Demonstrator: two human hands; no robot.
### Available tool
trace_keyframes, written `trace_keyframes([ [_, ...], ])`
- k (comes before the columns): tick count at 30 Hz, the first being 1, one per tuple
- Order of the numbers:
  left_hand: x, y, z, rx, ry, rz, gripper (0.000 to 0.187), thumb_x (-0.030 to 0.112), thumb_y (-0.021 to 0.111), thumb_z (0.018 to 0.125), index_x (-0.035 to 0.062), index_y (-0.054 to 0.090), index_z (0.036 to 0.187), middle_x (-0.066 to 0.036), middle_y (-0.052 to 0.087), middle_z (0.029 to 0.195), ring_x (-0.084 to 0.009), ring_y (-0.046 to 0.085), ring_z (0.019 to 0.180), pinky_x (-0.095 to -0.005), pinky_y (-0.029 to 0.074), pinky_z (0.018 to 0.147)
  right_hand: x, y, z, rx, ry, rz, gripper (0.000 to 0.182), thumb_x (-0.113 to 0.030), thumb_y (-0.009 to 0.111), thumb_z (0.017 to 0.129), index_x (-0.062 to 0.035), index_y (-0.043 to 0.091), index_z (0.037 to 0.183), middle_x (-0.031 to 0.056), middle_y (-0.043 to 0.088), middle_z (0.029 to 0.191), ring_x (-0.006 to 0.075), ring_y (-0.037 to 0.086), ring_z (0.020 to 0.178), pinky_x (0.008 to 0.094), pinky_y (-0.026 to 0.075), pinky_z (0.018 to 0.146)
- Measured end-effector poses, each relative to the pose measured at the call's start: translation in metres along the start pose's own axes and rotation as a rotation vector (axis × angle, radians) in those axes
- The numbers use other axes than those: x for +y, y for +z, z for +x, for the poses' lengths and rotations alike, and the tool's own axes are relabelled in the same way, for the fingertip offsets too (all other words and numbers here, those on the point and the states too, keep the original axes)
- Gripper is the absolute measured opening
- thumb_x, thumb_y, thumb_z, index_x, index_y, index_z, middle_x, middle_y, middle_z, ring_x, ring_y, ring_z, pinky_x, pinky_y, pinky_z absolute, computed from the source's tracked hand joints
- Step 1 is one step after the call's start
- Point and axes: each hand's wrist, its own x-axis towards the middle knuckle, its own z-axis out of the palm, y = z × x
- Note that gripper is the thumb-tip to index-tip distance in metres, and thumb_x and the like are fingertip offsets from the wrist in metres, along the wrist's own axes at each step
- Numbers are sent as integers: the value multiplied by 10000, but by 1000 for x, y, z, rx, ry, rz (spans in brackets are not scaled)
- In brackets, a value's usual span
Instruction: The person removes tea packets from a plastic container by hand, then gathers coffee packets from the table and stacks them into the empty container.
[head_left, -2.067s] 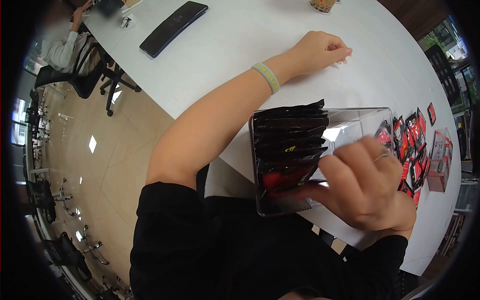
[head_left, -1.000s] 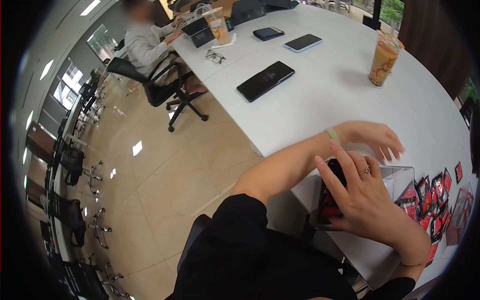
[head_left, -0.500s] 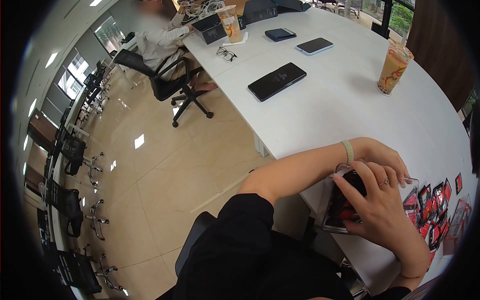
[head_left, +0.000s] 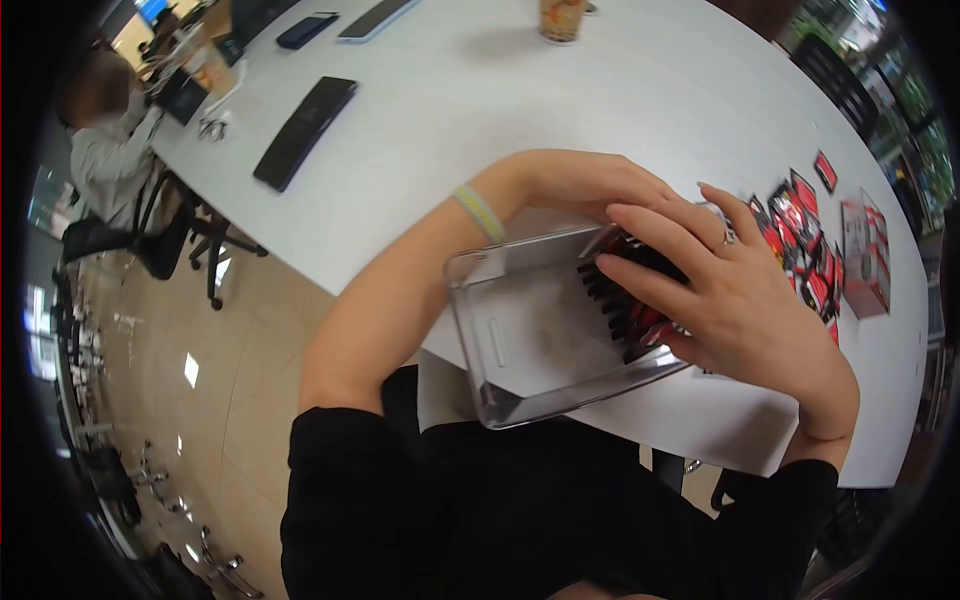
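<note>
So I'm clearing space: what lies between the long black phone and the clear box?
In the head view, only bare white table lies between the phone and the box.

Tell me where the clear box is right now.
In the head view the clear box sits at the table's near edge, centre frame, between both hands, right hand pressing on its packets.

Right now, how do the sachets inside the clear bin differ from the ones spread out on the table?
The sachets in the clear plastic bin stand on edge, packed into a row at its far end under the right hand; the loose sachets lie flat on the white table, spread beside a red box. The row is largely covered by fingers; the loose ones are untouched. Both share black-and-red wrappers.
</note>
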Motion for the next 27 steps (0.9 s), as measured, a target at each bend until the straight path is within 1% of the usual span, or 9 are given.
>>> trace_keyframes([
  [1,-2,0,1,24,11,-77,392,259,457,866,66,537,1199,-37,568,1103,-80,495,975,-210,397,791,3,1,-3,20,-12,-38,664,-100,729,520,-173,543,1154,47,395,1304,227,384,1191,478,288,994],
  [2,-2,-1,0,7,12,-80,392,259,457,866,66,537,1199,-37,568,1103,-80,495,975,-210,397,791,5,-1,-7,10,14,-39,665,-80,732,501,-152,551,1137,54,395,1307,253,395,1173,462,308,980],
  [4,5,3,-4,122,-80,-107,452,307,479,857,49,503,1228,-44,559,1131,-74,482,1021,-206,381,825,11,-2,-12,6,49,-5,662,-76,734,491,-139,556,1125,56,392,1311,268,397,1161,448,321,970],
  [6,-1,-2,-1,89,-68,-124,472,312,497,838,39,505,1223,-49,554,1134,-74,480,1025,-205,378,832,12,-2,-13,20,70,49,642,-62,732,472,-101,564,1090,65,387,1310,305,402,1125,410,358,936],
  [13,-4,-10,-6,5,-40,-135,498,271,532,775,22,510,1206,-44,547,1130,-74,475,1033,-204,363,887,6,0,-11,18,137,70,636,-47,726,469,-89,557,1080,68,385,1295,310,400,1111,407,394,899],
  [20,-6,-11,-3,-5,-66,-165,505,256,571,773,21,501,1214,-61,539,1144,-80,468,1060,-206,352,917,6,1,-12,4,151,75,669,-28,725,449,-84,547,1092,79,371,1302,323,403,1093,410,404,900],
  [23,-8,-9,-4,7,-53,-145,536,246,594,768,18,478,1239,-87,532,1160,-102,460,1091,-222,348,938,6,-2,-11,-15,185,57,675,-22,724,445,-84,543,1093,86,363,1312,331,391,1125,414,402,906],
  [26,-1,-4,-8,-19,41,-31,607,213,605,738,14,427,1284,-117,523,1176,-135,471,1088,-239,363,928,8,-4,-11,-15,183,42,672,-12,721,443,-85,542,1087,95,354,1323,336,372,1164,416,398,915],
  [27,4,-3,-10,-32,0,7,662,167,603,698,-11,387,1298,-125,460,1247,-166,419,1150,-270,329,963,9,-4,-12,-5,173,30,671,-7,719,441,-85,543,1084,100,350,1329,336,362,1183,416,396,921],
])
